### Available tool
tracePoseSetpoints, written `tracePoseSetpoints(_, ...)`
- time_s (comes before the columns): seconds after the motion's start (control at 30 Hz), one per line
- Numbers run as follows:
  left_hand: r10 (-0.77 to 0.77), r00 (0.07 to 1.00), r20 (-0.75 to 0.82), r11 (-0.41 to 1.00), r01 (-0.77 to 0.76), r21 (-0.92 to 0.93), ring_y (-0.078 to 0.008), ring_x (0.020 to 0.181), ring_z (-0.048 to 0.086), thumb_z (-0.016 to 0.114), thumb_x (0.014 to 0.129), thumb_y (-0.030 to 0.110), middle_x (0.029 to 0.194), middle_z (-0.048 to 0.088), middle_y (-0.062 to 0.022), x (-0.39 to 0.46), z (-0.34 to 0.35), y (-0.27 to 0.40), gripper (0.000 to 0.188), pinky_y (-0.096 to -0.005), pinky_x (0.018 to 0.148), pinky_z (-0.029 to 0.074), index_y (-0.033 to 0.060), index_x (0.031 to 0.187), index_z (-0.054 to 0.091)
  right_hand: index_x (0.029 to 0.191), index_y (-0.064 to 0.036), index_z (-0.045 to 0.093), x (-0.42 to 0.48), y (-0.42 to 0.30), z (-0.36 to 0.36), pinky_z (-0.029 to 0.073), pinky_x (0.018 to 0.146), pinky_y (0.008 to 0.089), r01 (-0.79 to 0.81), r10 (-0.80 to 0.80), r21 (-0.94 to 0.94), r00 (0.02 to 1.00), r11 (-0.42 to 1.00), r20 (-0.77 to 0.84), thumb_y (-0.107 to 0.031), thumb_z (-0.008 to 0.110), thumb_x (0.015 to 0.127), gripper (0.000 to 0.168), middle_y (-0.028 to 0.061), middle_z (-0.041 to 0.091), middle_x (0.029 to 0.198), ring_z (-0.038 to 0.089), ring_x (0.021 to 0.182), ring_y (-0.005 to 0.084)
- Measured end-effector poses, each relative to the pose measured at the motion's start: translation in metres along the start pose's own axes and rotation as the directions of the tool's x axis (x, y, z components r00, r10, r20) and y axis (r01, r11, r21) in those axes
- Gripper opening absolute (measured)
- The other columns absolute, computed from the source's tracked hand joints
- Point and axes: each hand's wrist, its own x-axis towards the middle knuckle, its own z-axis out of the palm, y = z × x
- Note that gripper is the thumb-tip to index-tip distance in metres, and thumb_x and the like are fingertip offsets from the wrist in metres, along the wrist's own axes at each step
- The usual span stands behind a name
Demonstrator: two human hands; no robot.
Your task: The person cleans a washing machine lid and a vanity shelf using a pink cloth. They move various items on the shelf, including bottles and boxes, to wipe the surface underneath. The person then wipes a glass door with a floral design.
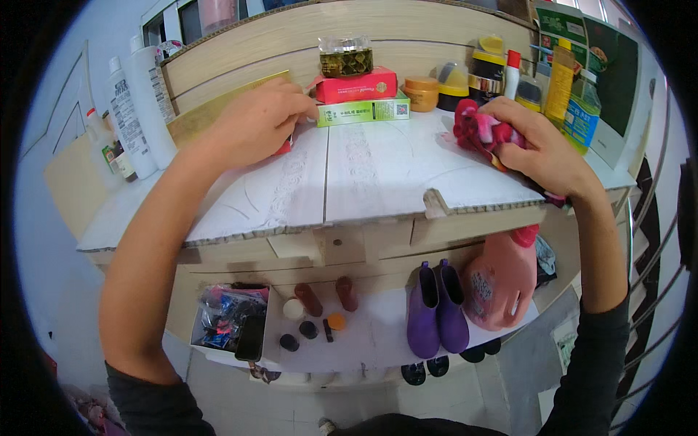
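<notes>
My right hand (537, 139) grips a crumpled red and pink patterned cloth (482, 129) over the right part of a white-covered shelf top (371, 163). At the left, my left hand (262, 120) is beside a long gold box (202, 111); a red edge (284, 146) of some item shows under the palm, and whether the hand holds it cannot be told. Its fingertips are close to a green and white carton (364, 110). On that carton lies a red box (357, 86), with a glass jar with a dark patterned body (346, 57) on top.
An orange jar (421, 94), black and yellow jars (487, 73), a yellow bottle (560, 82) and a green-liquid bottle (583, 111) line the back right. White bottles (131, 109) stand left. Below are purple boots (422, 316), a pink jug (499, 283) and a filled box (234, 321).
</notes>
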Motion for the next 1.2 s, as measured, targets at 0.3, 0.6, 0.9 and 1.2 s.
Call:
tracePoseSetpoints(0.3, -0.009, 1.0, 0.028, 0.986, 0.013, -0.166, -0.029, 0.103, 0.056, 0.05, 0.095, 0.007, 0.104, 0.061, -0.015, -0.038, -0.057, 0.032, 0.021, -0.0349, 0.092, 0.044, -0.0004, 0.11, 0.061, 0.112, 0.002, 0.059, -0.005, -0.014, -0.01, 0.047, 0.08, 0.0354, -0.105, 0.109, -0.088, 0.993, 0.991, 0.042, -0.022, 0.063, 0.076, 0.043, 0.0171, 0.062, 0.092, 0.058, 0.086, 0.0287)
tracePoseSetpoints(0.6, -0.18, 0.97, -0.163, 0.983, 0.175, -0.045, -0.0321, 0.088, 0.06, 0.054, 0.093, 0.013, 0.097, 0.062, -0.0162, -0.144, -0.076, 0.07, 0.019, -0.0379, 0.081, 0.047, -0.001, 0.102, 0.063, 0.119, 0.002, 0.058, -0.016, -0.015, -0.013, 0.047, 0.087, 0.0354, -0.17, 0.175, -0.167, 0.984, 0.971, 0.012, -0.025, 0.06, 0.074, 0.052, 0.0211, 0.064, 0.101, 0.06, 0.093, 0.0319)
tracePoseSetpoints(0.9, -0.147, 0.871, -0.468, 0.959, 0.242, 0.148, -0.0331, 0.088, 0.059, 0.063, 0.082, 0.005, 0.099, 0.063, -0.0168, -0.2, -0.043, 0.082, 0.025, -0.0397, 0.077, 0.047, -0.0018, 0.106, 0.063, 0.108, 0.002, 0.058, -0.012, -0.028, -0.007, 0.046, 0.081, 0.0373, -0.155, 0.16, -0.139, 0.987, 0.978, 0.019, -0.025, 0.062, 0.075, 0.043, 0.0202, 0.061, 0.094, 0.058, 0.088, 0.0323)
tracePoseSetpoints(1.2, -0.158, 0.791, -0.591, 0.954, 0.278, 0.117, -0.0329, 0.099, 0.055, 0.058, 0.086, 0.011, 0.109, 0.061, -0.0175, -0.204, -0.011, 0.078, 0.032, -0.0407, 0.088, 0.042, -0.0022, 0.115, 0.061, 0.115, 0.001, 0.057, -0.013, -0.033, -0.003, 0.046, 0.086, 0.0374, -0.234, 0.243, -0.136, 0.968, 0.963, 0.054, -0.025, 0.062, 0.074, 0.049, 0.0208, 0.062, 0.103, 0.058, 0.095, 0.0325)
